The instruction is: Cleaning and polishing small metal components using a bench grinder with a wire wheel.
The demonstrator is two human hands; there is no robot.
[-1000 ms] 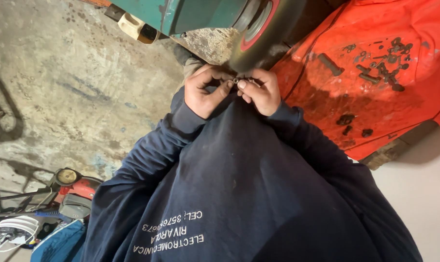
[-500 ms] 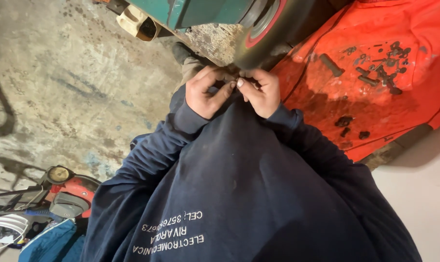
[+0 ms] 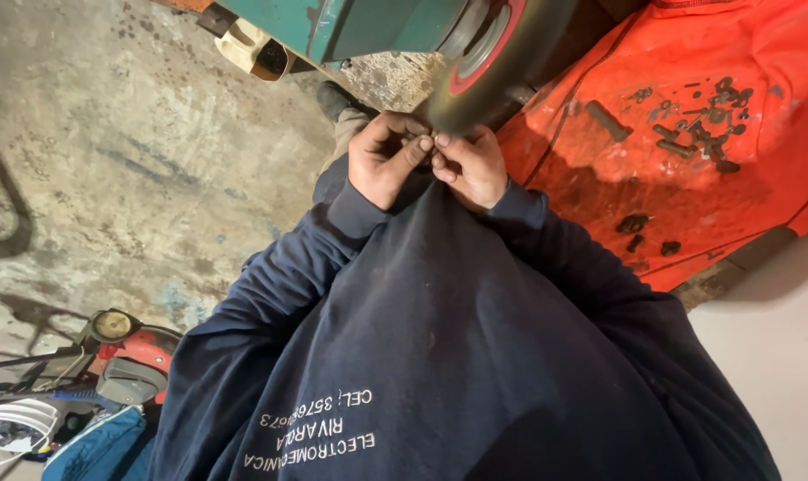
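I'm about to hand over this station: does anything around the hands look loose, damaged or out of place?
Yes. Dark bolts and nuts lie scattered loose on the orange panel, whose paint is scuffed and stained. Both hands, left hand and right hand, pinch something small beside the black wheel; what it is cannot be told.

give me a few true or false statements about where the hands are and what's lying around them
1. Both hands, left hand and right hand, meet fingertip to fingertip just under the dark wheel. True.
2. The bolts and small parts lie on a blue panel. False: they lie on the orange panel.
3. The arms wear dark navy sleeves. True.
4. The right hand rests flat on the concrete floor. False: it is raised, pinching at something small with the left.
5. The wheel has a green rim. False: its rim is red.
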